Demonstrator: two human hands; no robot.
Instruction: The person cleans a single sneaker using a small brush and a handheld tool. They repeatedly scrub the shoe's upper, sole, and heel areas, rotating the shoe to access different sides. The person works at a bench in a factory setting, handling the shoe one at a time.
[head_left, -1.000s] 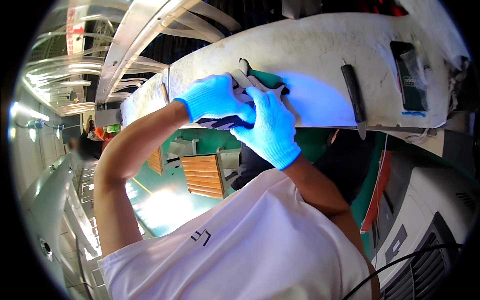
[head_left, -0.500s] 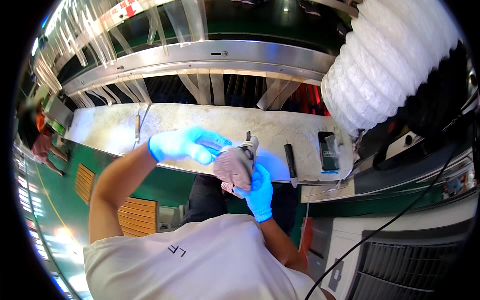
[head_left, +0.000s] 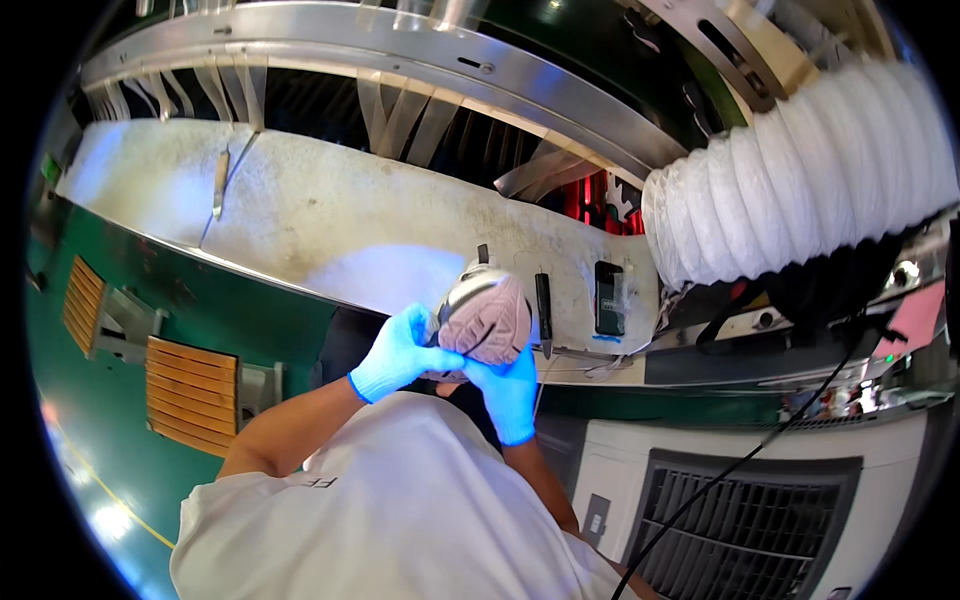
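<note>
In front of my chest I hold a shoe [head_left: 490,322] with a ridged mauve-pink sole and a grey and white upper. The sole faces up toward me, and a dark tab sticks up at its far end. My left hand [head_left: 402,358] in a light blue glove grips the shoe's left side, thumb across the near end. Below and to the right, my right hand [head_left: 507,392], gloved alike, is closed round the near right part. Some of the fingers are hidden by the shoe. Just right of it, a black-handled blade tool [head_left: 543,310] lies on the bench.
The pale worn bench [head_left: 330,220] runs across ahead of me. On it lie a wooden-handled knife [head_left: 220,185] and a dark phone [head_left: 608,300]. Behind are a metal rail [head_left: 400,48] and clear strips. A white ribbed duct [head_left: 800,180] stands right; slatted stools [head_left: 190,392] stand left.
My left hand, earlier spread and apart from the shoe, has come down and now grips its left side. The shoe has turned, showing more sole. The view has swung right.
</note>
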